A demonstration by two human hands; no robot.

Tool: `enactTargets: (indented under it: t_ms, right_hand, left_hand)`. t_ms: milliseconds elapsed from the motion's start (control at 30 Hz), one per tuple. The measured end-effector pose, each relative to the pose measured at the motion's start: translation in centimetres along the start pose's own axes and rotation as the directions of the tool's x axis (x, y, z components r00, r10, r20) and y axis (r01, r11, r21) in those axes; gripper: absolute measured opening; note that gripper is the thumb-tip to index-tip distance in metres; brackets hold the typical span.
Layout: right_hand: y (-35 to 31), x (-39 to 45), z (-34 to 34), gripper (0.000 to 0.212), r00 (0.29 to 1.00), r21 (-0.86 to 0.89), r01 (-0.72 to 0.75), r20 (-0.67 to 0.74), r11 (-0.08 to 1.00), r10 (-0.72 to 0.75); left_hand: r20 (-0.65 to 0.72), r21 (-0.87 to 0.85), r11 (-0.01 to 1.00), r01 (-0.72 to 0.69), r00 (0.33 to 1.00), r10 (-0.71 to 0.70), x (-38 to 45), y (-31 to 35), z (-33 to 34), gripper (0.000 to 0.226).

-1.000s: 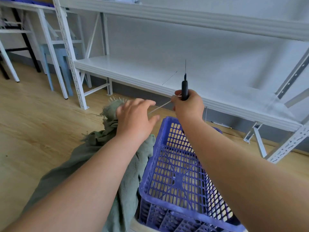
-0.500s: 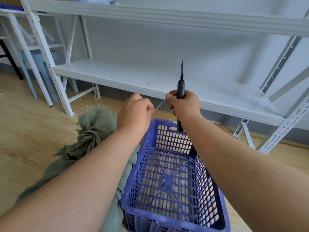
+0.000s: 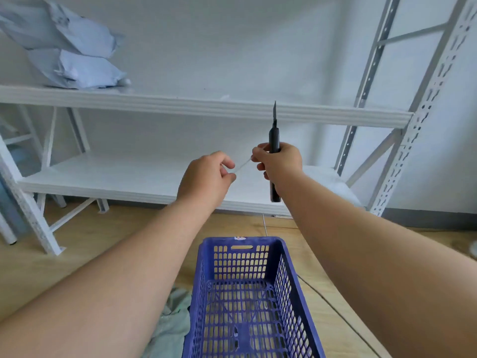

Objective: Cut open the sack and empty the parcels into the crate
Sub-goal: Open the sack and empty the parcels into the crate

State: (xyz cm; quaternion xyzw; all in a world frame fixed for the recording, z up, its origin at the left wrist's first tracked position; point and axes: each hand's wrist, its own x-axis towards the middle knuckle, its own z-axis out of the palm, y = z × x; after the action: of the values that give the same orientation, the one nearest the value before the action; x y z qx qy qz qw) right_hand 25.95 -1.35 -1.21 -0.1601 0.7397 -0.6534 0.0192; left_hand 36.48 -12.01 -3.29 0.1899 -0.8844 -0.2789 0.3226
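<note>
My right hand [image 3: 278, 161] grips a black utility knife [image 3: 274, 140] upright, blade pointing up. A thin white strip [image 3: 242, 166] stretches between my two hands; my left hand [image 3: 206, 177] pinches its left end and my right fingers hold the other end. Both hands are raised in front of the white shelving. Below them a blue slatted plastic crate [image 3: 247, 301] stands on the wooden floor with nothing in it. Only a corner of the green sack [image 3: 175, 321] shows, lying on the floor left of the crate under my left forearm.
White metal shelving [image 3: 206, 107] runs across the back, with pale blue parcels [image 3: 67, 52] piled on its upper shelf at the left. A perforated shelf upright [image 3: 413, 130] rises at the right. A thin cord [image 3: 335, 306] lies on the floor right of the crate.
My view has tilted upward, so the sack has dropped almost out of sight and the upper shelf with parcels has appeared. Both hands keep their hold on the strip and the knife.
</note>
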Motion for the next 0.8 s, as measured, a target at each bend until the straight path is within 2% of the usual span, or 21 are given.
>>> enactTargets:
  t_ms: [167,367,533,633,767,800]
  right_hand:
    - [-2.9,4.5,-1.2,0.019,0.999,0.017,-0.003,-0.051,1.000,0.004]
    - [-4.3,11.6,-2.6,0.020,0.998,-0.089,0.064,-0.020,0.994,-0.066]
    - [-6.9,15.9,-5.0,0.036,0.994,-0.197,-0.003,0.105,0.980,0.024]
    - [-8.1,18.3,-6.3,0.047,0.987,-0.322,-0.039,0.138,0.946,0.087]
    - [-8.3,20.5,-7.5,0.019,0.980,-0.276,-0.038,0.177,0.960,0.090]
    - [-7.8,21.1,-7.9,0.021,0.973,-0.231,-0.086,0.188,0.969,0.131]
  left_hand:
    - [-0.050,0.084,0.975,-0.208,0.976,0.212,4.3,3.2,0.4,0.017]
    - [-0.218,0.101,0.967,-0.232,0.944,0.249,10.3,5.8,4.3,0.017]
    - [-0.364,-0.087,0.988,-0.127,0.927,0.087,15.2,8.5,6.3,0.014]
    - [-0.379,-0.104,0.989,-0.106,0.923,0.059,18.3,10.0,7.0,0.013]
    - [-0.326,-0.132,0.988,0.078,0.938,-0.118,21.8,11.0,8.5,0.014]
    - [-0.308,-0.142,0.982,0.127,0.937,-0.166,22.4,11.1,8.9,0.015]
